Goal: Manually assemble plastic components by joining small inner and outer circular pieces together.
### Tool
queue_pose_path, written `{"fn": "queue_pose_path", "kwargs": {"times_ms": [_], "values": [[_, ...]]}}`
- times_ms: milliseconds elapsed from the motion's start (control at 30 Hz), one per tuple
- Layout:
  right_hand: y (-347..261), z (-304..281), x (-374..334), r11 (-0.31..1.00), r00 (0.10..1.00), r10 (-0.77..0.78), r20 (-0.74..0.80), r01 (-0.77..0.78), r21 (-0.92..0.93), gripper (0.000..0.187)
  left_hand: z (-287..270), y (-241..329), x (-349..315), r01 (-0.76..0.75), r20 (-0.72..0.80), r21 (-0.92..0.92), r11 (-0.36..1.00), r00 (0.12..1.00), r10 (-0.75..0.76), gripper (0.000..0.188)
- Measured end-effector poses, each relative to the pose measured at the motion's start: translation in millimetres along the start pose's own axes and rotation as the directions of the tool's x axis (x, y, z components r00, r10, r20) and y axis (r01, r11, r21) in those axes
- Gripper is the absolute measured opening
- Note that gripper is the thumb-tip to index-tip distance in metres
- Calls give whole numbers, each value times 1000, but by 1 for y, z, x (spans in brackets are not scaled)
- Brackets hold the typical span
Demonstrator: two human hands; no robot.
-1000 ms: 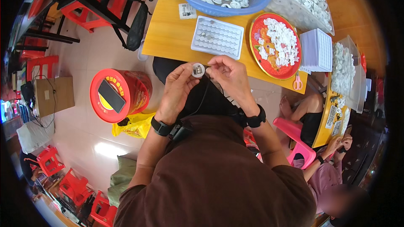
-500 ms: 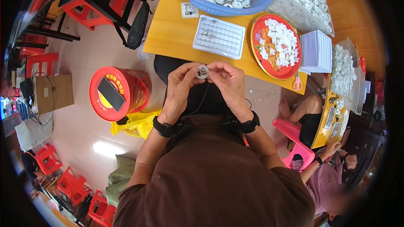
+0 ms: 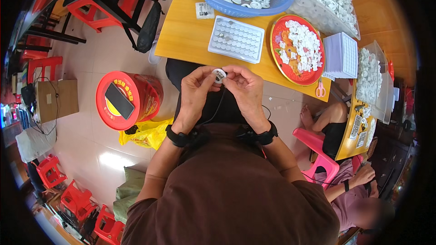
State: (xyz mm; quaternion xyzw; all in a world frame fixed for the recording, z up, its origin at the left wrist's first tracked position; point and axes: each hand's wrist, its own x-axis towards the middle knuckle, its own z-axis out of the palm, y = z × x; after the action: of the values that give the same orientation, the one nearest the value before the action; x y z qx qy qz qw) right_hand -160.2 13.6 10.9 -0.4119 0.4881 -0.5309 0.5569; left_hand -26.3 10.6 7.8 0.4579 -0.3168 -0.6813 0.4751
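Note:
A small round white plastic part (image 3: 220, 74) with a darker middle is held up between both hands, just off the table's front edge. My left hand (image 3: 196, 91) pinches its left side with thumb and fingertips. Its right side is gripped by my right hand (image 3: 245, 90), whose thumb lies against the face of the part. Fingertips cover some of the rim. Beyond the hands, a white tray (image 3: 250, 57) with rows of round pockets rests on the yellow table (image 3: 181, 36); a few pockets at its far left hold dark-looking pieces.
A blue basket (image 3: 236, 12) and a clear bin (image 3: 313, 18) hold white parts. A red round plate (image 3: 297, 78) carries small white pieces. Stacked trays (image 3: 340, 56) and scissors (image 3: 320, 89) sit rightward. A red bucket (image 3: 147, 97) bears a phone (image 3: 119, 101). A co-worker sits at right.
The round part has turned slightly in my fingers, and my right thumb has shifted on its face. The co-worker's hands have moved back from the side table.

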Motion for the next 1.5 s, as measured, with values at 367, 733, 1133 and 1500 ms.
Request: {"fn": "queue_pose_path", "kwargs": {"times_ms": [367,733,1133,1500], "values": [[-1,0,-1,1000,1000,1,20,-2,11,19,9,3,1,-349,-12,435,830,920,393,23],[-8,1,4,999,999,15,34,-14,-52,17,8,20,5,-363,133,697,619,913,386,15],[-13,0,6,924,987,160,-19,-143,354,19,10,12,-1,-14,-4,-157,988,1000,14,30],[-19,-7,6,875,976,217,12,-200,441,16,16,1,4,-38,110,-336,941,991,79,29]]}}
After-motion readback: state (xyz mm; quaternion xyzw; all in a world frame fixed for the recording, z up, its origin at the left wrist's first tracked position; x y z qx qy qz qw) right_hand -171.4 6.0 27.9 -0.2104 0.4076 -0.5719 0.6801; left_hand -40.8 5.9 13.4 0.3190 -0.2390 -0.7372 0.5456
